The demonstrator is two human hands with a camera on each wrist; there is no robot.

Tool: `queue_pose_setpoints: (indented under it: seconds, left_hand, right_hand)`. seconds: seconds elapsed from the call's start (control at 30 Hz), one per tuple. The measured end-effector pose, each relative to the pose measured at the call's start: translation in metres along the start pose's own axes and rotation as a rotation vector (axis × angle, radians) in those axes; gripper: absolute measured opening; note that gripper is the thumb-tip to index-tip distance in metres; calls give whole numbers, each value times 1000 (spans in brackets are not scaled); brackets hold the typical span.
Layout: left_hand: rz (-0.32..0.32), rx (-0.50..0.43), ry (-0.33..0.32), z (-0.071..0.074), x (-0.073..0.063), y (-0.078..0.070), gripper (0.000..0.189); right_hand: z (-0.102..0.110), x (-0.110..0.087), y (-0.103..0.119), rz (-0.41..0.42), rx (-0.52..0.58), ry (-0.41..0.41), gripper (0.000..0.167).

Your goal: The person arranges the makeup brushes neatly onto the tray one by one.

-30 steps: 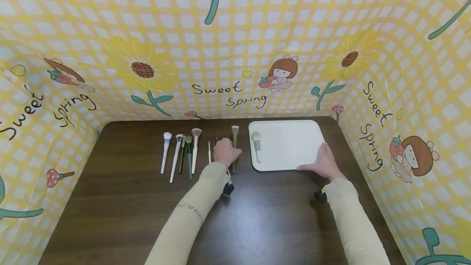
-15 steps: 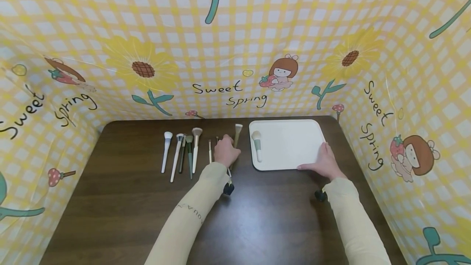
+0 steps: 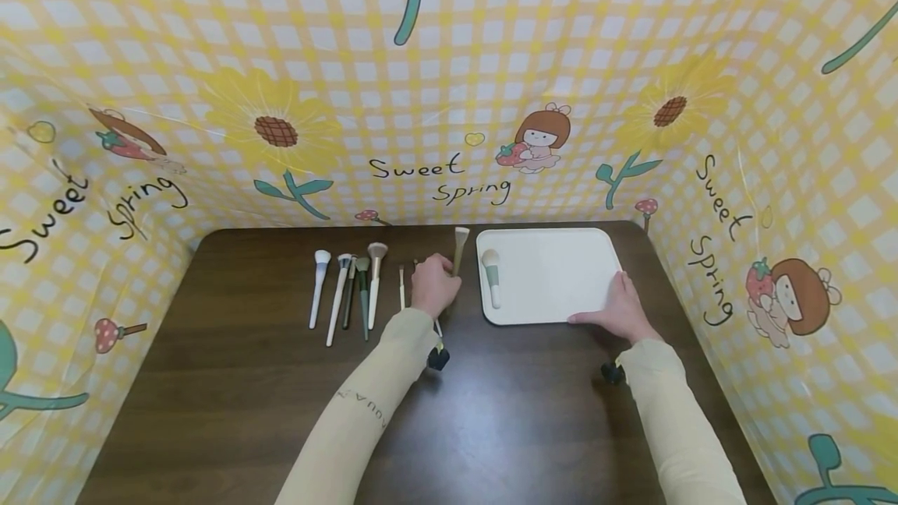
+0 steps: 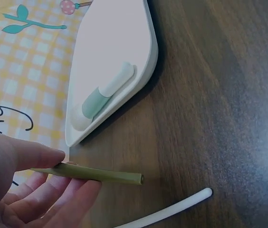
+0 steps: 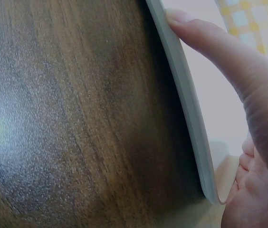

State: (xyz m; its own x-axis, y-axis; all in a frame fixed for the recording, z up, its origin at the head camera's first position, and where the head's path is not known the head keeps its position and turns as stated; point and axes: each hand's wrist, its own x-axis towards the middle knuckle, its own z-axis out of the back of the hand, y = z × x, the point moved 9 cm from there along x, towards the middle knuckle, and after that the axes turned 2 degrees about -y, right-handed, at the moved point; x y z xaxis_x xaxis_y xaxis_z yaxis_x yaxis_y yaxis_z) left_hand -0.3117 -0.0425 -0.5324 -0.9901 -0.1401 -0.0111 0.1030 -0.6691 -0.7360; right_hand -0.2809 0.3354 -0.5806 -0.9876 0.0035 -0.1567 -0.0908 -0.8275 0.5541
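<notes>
My left hand (image 3: 433, 287) pinches a flat-topped makeup brush with an olive-green handle (image 4: 100, 174) between thumb and fingers. Its pale bristle head (image 3: 461, 235) points toward the back wall. A slim white brush handle (image 4: 172, 211) lies below that hand on the table. At the right, a white tray (image 3: 554, 275) has its front right corner held by my right hand (image 3: 620, 309), the thumb over the front rim and the fingers along the right side. Inside the tray, near its left edge, rests a makeup brush (image 3: 492, 279) with a pale green ferrule and white handle.
Left of my left hand, several makeup brushes (image 3: 374, 287) lie in a row, with a thin one (image 3: 402, 287) nearest. The dark wooden table (image 3: 491, 427) meets a yellow checked cloth (image 3: 421, 123) at the back and sides.
The olive-handled brush has come up in my left hand, its head shifting right and toward the back wall. My right hand and the tray stay in place.
</notes>
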Motion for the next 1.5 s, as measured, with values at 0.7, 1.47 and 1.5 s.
queue_pose_setpoints:
  seconds: [0.7, 1.47, 1.5]
  left_hand:
    - [-21, -103, -29, 0, -3, -8, 28]
    - [-54, -142, -45, 1, -5, -12, 20]
    - [-53, -144, -42, 0, -5, -11, 20]
  right_hand:
    - [-1, 1, -1, -7, -8, 4, 151]
    - [1, -1, 2, -1, -3, 7, 149]
    - [1, -1, 2, -1, -5, 6, 149]
